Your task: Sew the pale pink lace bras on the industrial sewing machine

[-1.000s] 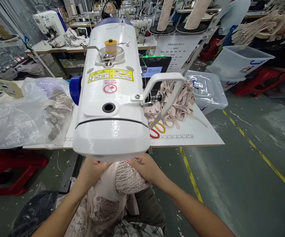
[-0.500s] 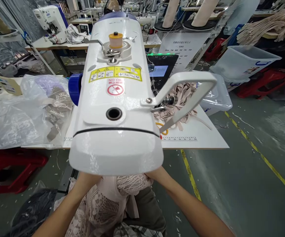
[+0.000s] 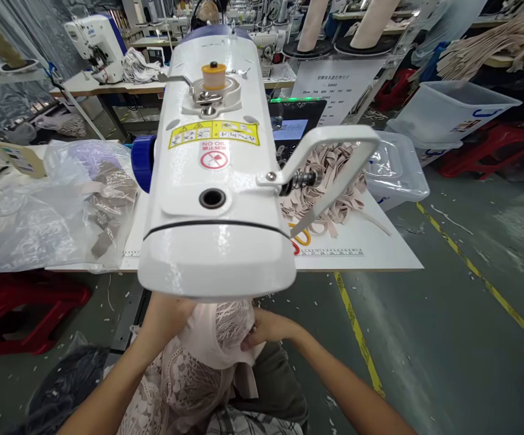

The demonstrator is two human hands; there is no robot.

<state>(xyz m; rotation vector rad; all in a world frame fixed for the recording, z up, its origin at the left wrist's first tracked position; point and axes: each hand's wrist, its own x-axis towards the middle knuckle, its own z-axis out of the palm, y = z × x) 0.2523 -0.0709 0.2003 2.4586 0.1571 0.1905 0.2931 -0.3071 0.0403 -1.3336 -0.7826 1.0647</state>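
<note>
A pale pink lace bra (image 3: 196,368) lies bunched over my lap, in front of the white sewing machine (image 3: 216,260). My left hand (image 3: 168,315) grips its left side, and the machine head's front end hides the fingertips. On the other side, my right hand (image 3: 268,327) pinches the edge of the bra, thumb on top and fingers curled underneath. Part of the lace cup between my hands passes out of sight beneath the machine head. The needle area is hidden from this angle.
Right of the machine, a pile of pinkish fabric strips (image 3: 334,181) lies on the white table (image 3: 379,254), near yellow-handled scissors (image 3: 301,234). A clear plastic bag (image 3: 53,211) covers the left side. A red stool (image 3: 21,308) stands at left, plastic bins (image 3: 456,109) at right.
Both hands have come out from under the machine head towards me with the bra. My right hand's fingers now show on its edge. The view has shifted slightly.
</note>
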